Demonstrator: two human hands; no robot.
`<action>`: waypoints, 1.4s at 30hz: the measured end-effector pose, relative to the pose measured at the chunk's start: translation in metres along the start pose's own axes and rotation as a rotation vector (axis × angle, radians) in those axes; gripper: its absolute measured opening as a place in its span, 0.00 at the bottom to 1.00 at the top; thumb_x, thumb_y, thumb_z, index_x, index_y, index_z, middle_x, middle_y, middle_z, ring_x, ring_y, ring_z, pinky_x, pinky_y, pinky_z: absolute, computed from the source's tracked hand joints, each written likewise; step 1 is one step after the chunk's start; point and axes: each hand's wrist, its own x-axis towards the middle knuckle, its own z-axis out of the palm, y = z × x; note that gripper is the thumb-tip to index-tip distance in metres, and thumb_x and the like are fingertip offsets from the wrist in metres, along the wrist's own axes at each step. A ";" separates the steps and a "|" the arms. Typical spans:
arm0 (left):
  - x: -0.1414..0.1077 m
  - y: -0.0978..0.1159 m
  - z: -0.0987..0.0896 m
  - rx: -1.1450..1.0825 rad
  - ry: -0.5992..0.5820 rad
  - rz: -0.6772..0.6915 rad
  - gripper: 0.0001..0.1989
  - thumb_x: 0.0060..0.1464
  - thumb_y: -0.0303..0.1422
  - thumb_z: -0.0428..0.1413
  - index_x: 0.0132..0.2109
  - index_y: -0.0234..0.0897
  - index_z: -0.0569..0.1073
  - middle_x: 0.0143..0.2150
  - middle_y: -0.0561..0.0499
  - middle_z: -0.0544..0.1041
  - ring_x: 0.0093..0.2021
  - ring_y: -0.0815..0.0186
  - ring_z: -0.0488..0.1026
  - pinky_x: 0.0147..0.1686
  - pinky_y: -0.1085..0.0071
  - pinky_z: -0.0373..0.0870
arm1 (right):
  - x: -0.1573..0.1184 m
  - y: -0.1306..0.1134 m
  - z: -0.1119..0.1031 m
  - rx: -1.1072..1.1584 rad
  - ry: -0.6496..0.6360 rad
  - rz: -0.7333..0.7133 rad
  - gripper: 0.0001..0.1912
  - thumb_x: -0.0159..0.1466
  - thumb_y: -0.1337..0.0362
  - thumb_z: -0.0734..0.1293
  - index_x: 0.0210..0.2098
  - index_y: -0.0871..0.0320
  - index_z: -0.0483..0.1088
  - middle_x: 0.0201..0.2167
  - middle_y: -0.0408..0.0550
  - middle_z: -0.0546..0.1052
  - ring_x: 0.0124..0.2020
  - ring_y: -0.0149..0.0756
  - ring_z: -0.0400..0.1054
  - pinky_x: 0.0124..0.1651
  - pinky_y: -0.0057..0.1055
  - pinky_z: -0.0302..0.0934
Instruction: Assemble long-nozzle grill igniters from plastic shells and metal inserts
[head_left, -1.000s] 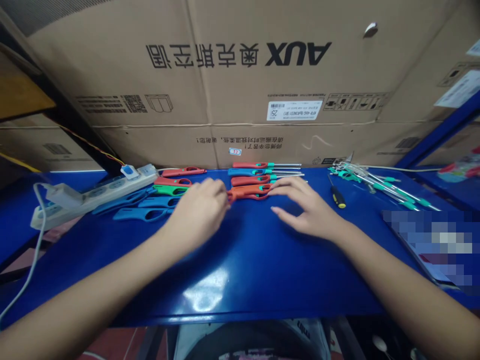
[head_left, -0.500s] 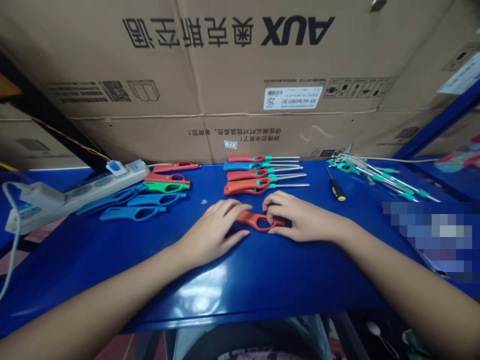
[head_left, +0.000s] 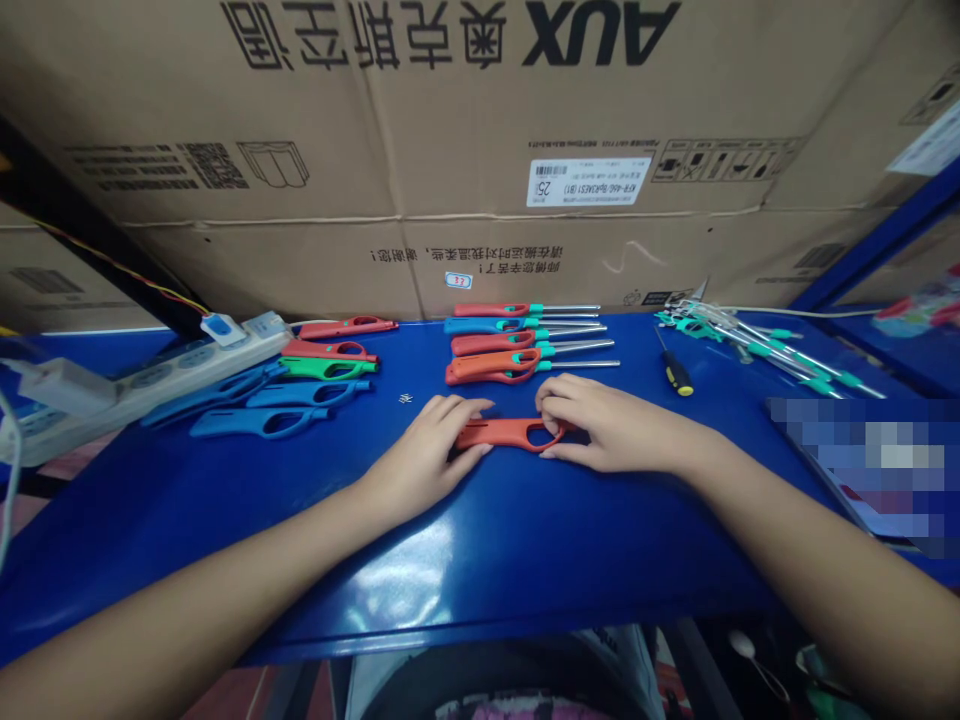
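An orange-red lighter casing point(head_left: 506, 433), with a finger hole toward its right end, lies low over the blue table. My left hand point(head_left: 427, 445) pinches its left end between thumb and fingers. At the finger-hole end, my right hand point(head_left: 592, 425) is closed on the casing, with fingertips at the loop. Just behind is a row of lighters point(head_left: 495, 343) with metal tubes, in red, blue and orange. Tiny screws point(head_left: 406, 398) lie beyond my left hand. A yellow-and-black screwdriver point(head_left: 677, 375) rests past my right hand.
More casings point(head_left: 259, 422) in blue, green and red lie at left beside a white power strip point(head_left: 172, 375). Metal tubes with green parts point(head_left: 772, 345) are piled at back right. A cardboard box point(head_left: 420, 180) walls off the back of the blue table point(head_left: 525, 560).
My left hand has closed on the casing's left end, and more of the casing shows between my hands. My right hand has shifted slightly right. The view has tilted down a little.
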 end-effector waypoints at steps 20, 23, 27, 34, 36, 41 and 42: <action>0.002 -0.005 0.001 -0.004 0.035 -0.053 0.22 0.62 0.33 0.59 0.61 0.40 0.67 0.51 0.45 0.77 0.50 0.56 0.74 0.51 0.58 0.73 | -0.008 0.002 -0.017 0.008 0.001 0.183 0.19 0.71 0.56 0.60 0.26 0.56 0.69 0.24 0.43 0.72 0.25 0.31 0.63 0.29 0.30 0.51; 0.002 -0.005 0.001 -0.053 0.046 -0.060 0.21 0.62 0.36 0.59 0.61 0.41 0.68 0.52 0.45 0.76 0.50 0.58 0.75 0.50 0.61 0.74 | -0.006 0.000 -0.013 -0.010 -0.133 0.169 0.16 0.70 0.56 0.64 0.28 0.56 0.72 0.26 0.44 0.75 0.25 0.31 0.65 0.28 0.29 0.49; 0.001 0.001 -0.003 0.000 0.084 -0.029 0.18 0.64 0.40 0.57 0.58 0.39 0.71 0.52 0.45 0.75 0.52 0.57 0.73 0.53 0.60 0.71 | -0.002 -0.003 -0.007 -0.063 -0.146 0.140 0.18 0.70 0.55 0.64 0.26 0.57 0.69 0.25 0.43 0.73 0.25 0.31 0.63 0.27 0.29 0.48; -0.004 0.021 -0.011 0.111 -0.035 0.139 0.22 0.59 0.48 0.60 0.55 0.43 0.75 0.52 0.46 0.77 0.53 0.54 0.71 0.53 0.57 0.69 | -0.004 -0.008 -0.011 0.050 -0.031 0.082 0.12 0.63 0.60 0.70 0.46 0.54 0.72 0.46 0.46 0.76 0.39 0.35 0.71 0.38 0.29 0.60; -0.006 0.023 -0.010 0.125 -0.081 0.148 0.21 0.59 0.49 0.60 0.53 0.42 0.76 0.53 0.46 0.77 0.53 0.54 0.72 0.52 0.56 0.69 | -0.004 -0.009 -0.010 0.061 -0.058 0.074 0.11 0.64 0.63 0.69 0.46 0.54 0.72 0.45 0.46 0.76 0.40 0.35 0.71 0.38 0.29 0.61; -0.006 0.019 -0.011 0.158 -0.117 0.147 0.12 0.63 0.41 0.58 0.48 0.41 0.79 0.50 0.48 0.80 0.48 0.57 0.75 0.47 0.59 0.71 | -0.003 -0.007 -0.006 0.044 -0.089 0.088 0.06 0.65 0.67 0.66 0.42 0.56 0.71 0.40 0.45 0.74 0.34 0.32 0.67 0.34 0.28 0.58; -0.005 0.018 -0.011 0.162 -0.116 0.147 0.12 0.63 0.41 0.57 0.48 0.41 0.79 0.50 0.48 0.81 0.48 0.57 0.75 0.48 0.59 0.72 | -0.003 -0.006 -0.006 0.040 -0.081 0.092 0.05 0.65 0.66 0.66 0.42 0.56 0.70 0.40 0.45 0.74 0.35 0.32 0.67 0.35 0.28 0.58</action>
